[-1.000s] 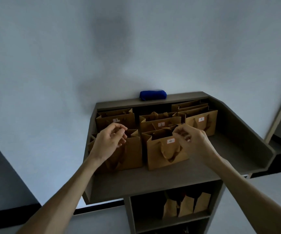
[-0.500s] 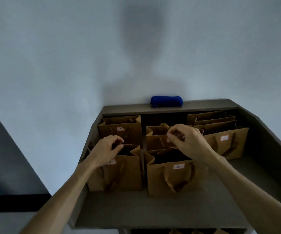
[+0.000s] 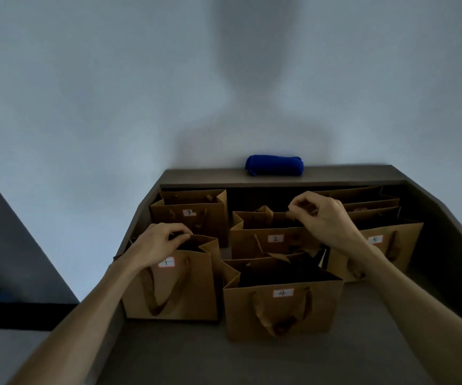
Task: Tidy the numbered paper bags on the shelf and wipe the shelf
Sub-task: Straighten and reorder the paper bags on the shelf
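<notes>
Shelf top, stock as it stands:

- Bag 1 [image 3: 168, 284]: at 9 o'clock of the group, front row, upright. My left hand [image 3: 157, 245] pinches its top rim, thumb and fingertips pressed together on the paper edge.
- Bag 4 [image 3: 282, 307]: front row, just beside bag 1 on its 3 o'clock side, upright, mouth open, handles hanging down the front.
- Bag 2 [image 3: 268, 237]: behind bag 4, at its 12 o'clock. My right hand [image 3: 324, 220] is over its back edge with fingertips closed in a pinch on something small and brown, a handle or rim by my guess; which one I cannot tell.
- Bag 3 [image 3: 193, 215]: back row at 11 o'clock, behind bag 1, upright.
- Bag 5 [image 3: 382, 245]: at 2 o'clock, partly hidden by my right forearm, with at least one more bag [image 3: 363, 195] folded in close behind it, label not visible.
- Blue cloth [image 3: 274, 165]: rolled, on the raised back ledge at 12 o'clock, well apart from both hands.
- Shelf [image 3: 252, 362]: bare grey board toward 6 o'clock, in front of the bags.

Progress, as I judge it: tidying is at an early stage. The numbers run 3, 2, 5 at the back and 1, 4 in front, so no order is set yet. Wiping is not begun; the cloth lies untouched and rolled.
</notes>
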Demonstrator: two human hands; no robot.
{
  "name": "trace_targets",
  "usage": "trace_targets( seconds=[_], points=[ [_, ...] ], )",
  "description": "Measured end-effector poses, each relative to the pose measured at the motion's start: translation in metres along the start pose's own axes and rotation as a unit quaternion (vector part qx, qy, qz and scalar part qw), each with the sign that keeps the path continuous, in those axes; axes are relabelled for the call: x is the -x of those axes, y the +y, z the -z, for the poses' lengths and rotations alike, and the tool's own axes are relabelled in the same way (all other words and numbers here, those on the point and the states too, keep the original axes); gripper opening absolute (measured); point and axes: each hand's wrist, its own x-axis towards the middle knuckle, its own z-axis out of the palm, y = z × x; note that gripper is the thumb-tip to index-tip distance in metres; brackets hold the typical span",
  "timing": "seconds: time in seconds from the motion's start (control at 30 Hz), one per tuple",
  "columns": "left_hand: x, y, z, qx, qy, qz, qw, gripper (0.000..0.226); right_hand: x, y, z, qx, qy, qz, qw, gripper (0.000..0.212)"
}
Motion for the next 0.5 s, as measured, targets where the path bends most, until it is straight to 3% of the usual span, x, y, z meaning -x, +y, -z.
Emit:
trace_targets(
  seconds=[0.1, 0.3, 0.5],
  points=[
    [-0.002, 0.008, 0.008, 0.011, -0.036, -0.007, 0.999, 0.015, -0.006, 0.007, 0.007, 0.030, -0.038, -0.001, 0.999, 0.011],
    [-0.022, 0.038, 0.007, 0.038, -0.037, -0.028, 0.998, 0.020, -0.013, 0.016, 0.000, 0.160, -0.193, 0.004, 0.968, 0.015],
    [-0.027, 0.034, -0.025, 0.032, -0.031, -0.036, 0.998, 0.013, -0.020, 0.023, -0.003, 0.180, -0.218, -0.028, 0.959, 0.016]
  ],
)
